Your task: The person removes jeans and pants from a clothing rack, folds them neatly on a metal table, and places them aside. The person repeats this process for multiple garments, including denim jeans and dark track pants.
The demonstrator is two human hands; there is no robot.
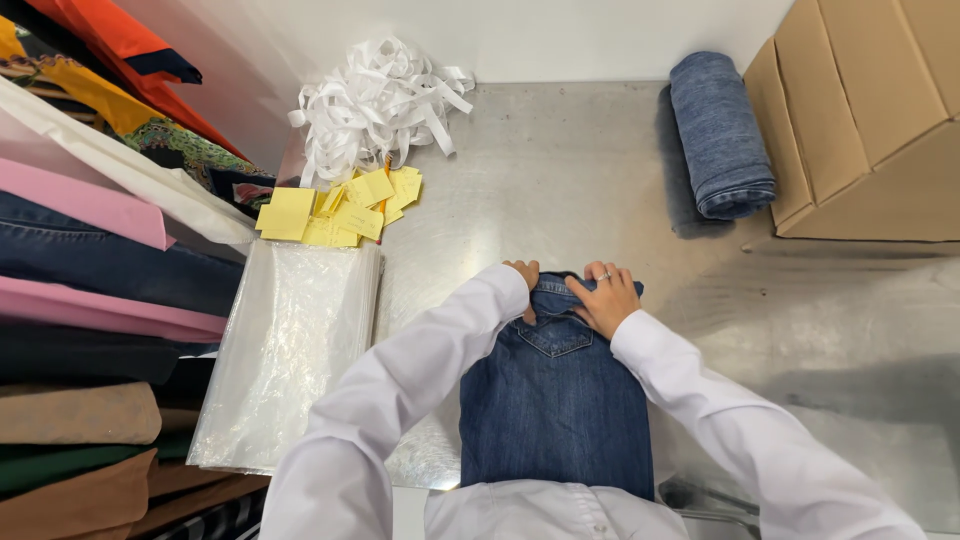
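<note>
Both hands, left hand (522, 275) and right hand (606, 298), are closed on the waistband of folded blue jeans (555, 400) lying on the steel counter (560, 170). Risk: uneven grip skews the fold.

The near end of the folded dark blue denim jeans (555, 400) is hidden under the person's white shirt. The left hand (524, 276) is mostly covered by its white sleeve, only the knuckles showing. The brown cardboard box (860, 110) is cut by the top and right edges. The stack of folded coloured garments (80, 300) runs off the left edge. Marks on the small yellow paper tags (340, 210) are too small to tell.
</note>
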